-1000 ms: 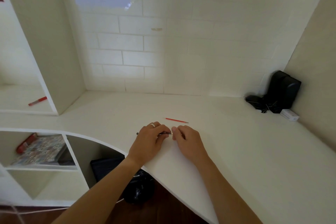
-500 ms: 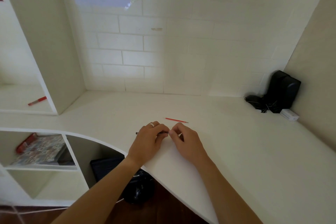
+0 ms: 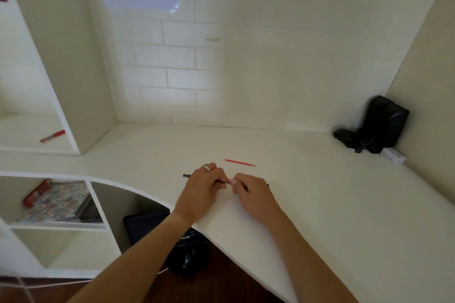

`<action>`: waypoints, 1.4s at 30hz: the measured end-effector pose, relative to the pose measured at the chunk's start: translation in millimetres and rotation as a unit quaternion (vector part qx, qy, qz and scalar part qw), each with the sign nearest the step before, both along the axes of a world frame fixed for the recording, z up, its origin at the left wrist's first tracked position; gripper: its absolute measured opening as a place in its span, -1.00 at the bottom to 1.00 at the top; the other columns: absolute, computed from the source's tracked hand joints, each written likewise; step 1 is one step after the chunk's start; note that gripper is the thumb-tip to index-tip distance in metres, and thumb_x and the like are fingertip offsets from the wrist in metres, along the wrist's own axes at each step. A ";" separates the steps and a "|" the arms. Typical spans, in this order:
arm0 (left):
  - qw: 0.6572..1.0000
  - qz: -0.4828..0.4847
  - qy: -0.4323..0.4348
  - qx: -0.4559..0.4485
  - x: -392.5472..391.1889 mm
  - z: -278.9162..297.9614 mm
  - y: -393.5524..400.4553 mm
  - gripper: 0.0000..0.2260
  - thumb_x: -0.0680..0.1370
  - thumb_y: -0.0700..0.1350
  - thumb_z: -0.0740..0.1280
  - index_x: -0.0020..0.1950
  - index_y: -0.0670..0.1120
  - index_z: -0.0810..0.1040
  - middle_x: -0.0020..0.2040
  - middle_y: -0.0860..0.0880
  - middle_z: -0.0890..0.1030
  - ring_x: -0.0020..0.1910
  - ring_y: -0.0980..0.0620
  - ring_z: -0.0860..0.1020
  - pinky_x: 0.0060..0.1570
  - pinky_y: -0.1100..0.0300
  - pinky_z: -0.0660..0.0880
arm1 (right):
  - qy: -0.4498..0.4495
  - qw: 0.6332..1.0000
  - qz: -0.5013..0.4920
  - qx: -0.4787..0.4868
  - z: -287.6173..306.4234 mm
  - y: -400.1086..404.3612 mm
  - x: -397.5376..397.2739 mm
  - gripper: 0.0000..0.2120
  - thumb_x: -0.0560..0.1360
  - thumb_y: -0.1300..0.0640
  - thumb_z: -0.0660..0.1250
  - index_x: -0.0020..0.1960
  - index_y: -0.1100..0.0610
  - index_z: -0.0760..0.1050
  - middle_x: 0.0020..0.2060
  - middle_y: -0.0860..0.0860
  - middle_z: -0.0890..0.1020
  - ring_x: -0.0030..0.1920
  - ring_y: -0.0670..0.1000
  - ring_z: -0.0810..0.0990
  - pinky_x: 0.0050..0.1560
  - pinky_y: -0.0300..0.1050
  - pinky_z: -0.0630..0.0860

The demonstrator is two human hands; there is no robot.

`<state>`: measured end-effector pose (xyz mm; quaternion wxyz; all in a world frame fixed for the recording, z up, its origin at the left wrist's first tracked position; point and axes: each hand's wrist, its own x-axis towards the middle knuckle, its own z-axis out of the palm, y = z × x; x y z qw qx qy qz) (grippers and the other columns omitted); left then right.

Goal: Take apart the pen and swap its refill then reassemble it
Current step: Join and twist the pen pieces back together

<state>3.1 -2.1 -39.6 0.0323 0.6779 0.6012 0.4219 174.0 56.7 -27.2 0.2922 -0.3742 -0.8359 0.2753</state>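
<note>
Both hands, left hand (image 3: 200,188) and right hand (image 3: 256,195), pinch the black pen (image 3: 186,175) lying left-to-right near the counter's (image 3: 320,204) front edge, now pulled slightly longer.

The surface (image 3: 307,179) lies bare to the right of the right hand (image 3: 256,195) and behind both hands, save the red refill (image 3: 240,162) just beyond the fingers (image 3: 232,182). A black speaker (image 3: 385,123) and small white box (image 3: 392,155) crowd the far right corner. A cabinet wall (image 3: 73,81) blocks the left.
</note>
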 end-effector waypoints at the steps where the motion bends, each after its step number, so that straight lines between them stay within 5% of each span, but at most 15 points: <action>1: 1.000 0.001 -0.001 -0.002 -0.3 -0.5 0.3 -0.81 0.50 -0.33 0.41 -0.12 -0.03 0.59 -0.18 0.07 0.52 -0.13 0.10 0.51 -0.18 0.07 0.50 | -0.002 1.000 0.001 -0.003 0.3 -0.1 0.2 -0.70 0.65 0.10 0.19 -0.23 0.16 0.44 -0.45 -0.06 0.41 -0.41 -0.11 0.36 -0.35 -0.25 0.28; 12: 1.000 0.027 0.007 0.008 -1.0 -2.3 4.1 -0.91 0.58 -0.10 0.37 0.01 0.09 0.53 -0.10 0.17 0.58 -0.05 0.19 0.58 0.04 -0.02 0.53 | 0.078 0.994 -0.074 -0.011 1.9 2.3 0.1 -0.73 0.63 0.07 0.23 -0.22 0.13 0.47 -0.45 -0.06 0.44 -0.44 -0.09 0.35 -0.39 -0.26 0.28; 16: 0.998 0.069 -0.007 0.010 -3.7 -4.7 4.7 -0.84 0.58 -0.18 0.35 -0.03 0.11 0.52 -0.13 0.17 0.55 -0.11 0.13 0.55 0.05 -0.02 0.51 | 0.121 0.969 -0.203 0.067 2.6 9.1 6.6 -0.84 0.60 0.13 0.25 -0.15 0.08 0.45 -0.27 -0.03 0.52 -0.23 -0.01 0.48 -0.24 -0.16 0.41; 20: 0.997 0.079 -0.005 0.009 -3.1 -6.1 5.2 -0.83 0.58 -0.18 0.35 -0.04 0.11 0.51 -0.14 0.16 0.54 -0.13 0.13 0.53 0.06 0.02 0.49 | 0.011 0.946 -0.311 0.094 -5.4 14.6 17.0 -0.91 0.55 0.16 0.30 0.01 0.10 0.57 -0.05 0.04 0.55 0.03 0.07 0.51 -0.07 0.00 0.55; 24: 0.996 0.084 -0.003 0.003 -4.7 -8.4 6.8 -0.84 0.58 -0.17 0.34 -0.04 0.12 0.52 -0.14 0.16 0.54 -0.14 0.13 0.52 0.07 0.06 0.47 | -0.075 0.950 -0.295 0.066 -11.1 15.1 16.6 -0.84 0.56 0.11 0.33 0.05 0.14 0.63 0.02 0.08 0.58 0.10 0.12 0.51 0.03 0.03 0.54; 32: 0.995 0.094 0.009 -0.030 -6.3 -13.9 9.5 -0.85 0.61 -0.12 0.32 0.00 0.17 0.51 -0.10 0.18 0.55 -0.09 0.07 0.52 0.04 0.18 0.39 | 0.026 0.988 -0.131 0.080 -8.7 11.1 9.3 -0.88 0.53 0.23 0.36 -0.03 0.02 0.57 -0.06 -0.08 0.56 -0.01 -0.05 0.47 0.01 -0.14 0.51; 42: 0.995 0.095 0.007 -0.037 -5.8 -12.4 8.3 -0.83 0.59 -0.14 0.32 -0.02 0.17 0.52 -0.12 0.17 0.54 -0.10 0.04 0.53 0.01 0.16 0.39 | 0.067 0.985 -0.135 0.088 -8.8 14.0 9.9 -0.80 0.51 0.32 0.37 -0.02 0.02 0.59 -0.04 -0.07 0.53 0.02 -0.03 0.52 0.00 -0.38 0.38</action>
